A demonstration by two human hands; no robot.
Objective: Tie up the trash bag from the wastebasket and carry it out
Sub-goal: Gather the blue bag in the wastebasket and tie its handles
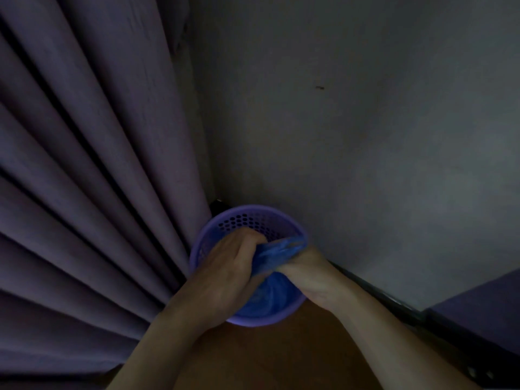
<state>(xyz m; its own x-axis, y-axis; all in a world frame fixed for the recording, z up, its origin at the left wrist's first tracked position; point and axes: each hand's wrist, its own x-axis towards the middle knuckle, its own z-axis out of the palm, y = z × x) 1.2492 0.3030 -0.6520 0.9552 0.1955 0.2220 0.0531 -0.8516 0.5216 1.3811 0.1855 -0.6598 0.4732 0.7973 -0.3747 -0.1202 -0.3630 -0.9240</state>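
Note:
A purple perforated wastebasket [247, 213] stands in the room's corner on a brown floor. Inside it sits a blue trash bag [270, 298], its top gathered into a twisted bunch above the rim. My left hand [228, 260] is closed on the left side of that bunch. My right hand [306, 273] grips the bag's right side, with a blue strip stretched between both hands. The bag's contents are hidden.
Purple pleated curtains [84, 178] hang at the left, touching the basket. A grey wall [365, 136] rises behind, with a dark baseboard [394, 301] at its foot. A dark piece of furniture [484, 313] sits at the lower right. The light is dim.

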